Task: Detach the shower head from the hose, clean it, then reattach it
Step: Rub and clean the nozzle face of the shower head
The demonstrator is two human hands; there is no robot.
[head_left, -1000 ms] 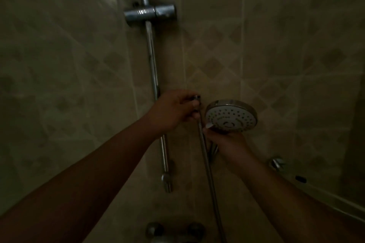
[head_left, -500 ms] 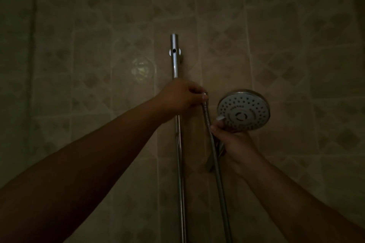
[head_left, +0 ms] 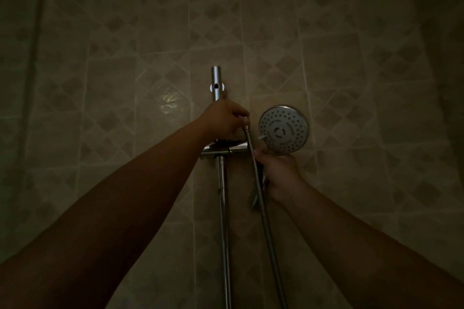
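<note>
The round white shower head [head_left: 283, 128] faces me with its nozzle plate, held up against the tiled wall. My right hand [head_left: 278, 173] grips its handle from below; the handle is mostly hidden in the fist. The metal hose [head_left: 263, 208] runs from the lower edge up to my left hand [head_left: 226, 120], whose fingers are pinched around the hose's top end. The hose end and the shower head are apart, a short gap between them.
A chrome slide rail [head_left: 223, 221] runs vertically down the wall, its top end [head_left: 216, 80] above my left hand. A chrome bracket [head_left: 226, 149] on the rail sits just below my left hand. Beige diamond-pattern tiles [head_left: 351, 70] fill the dim background.
Both hands have risen along the rail with the hose end and shower head. The view has tilted upward, so the rail's top end is now in sight and the tap below is gone.
</note>
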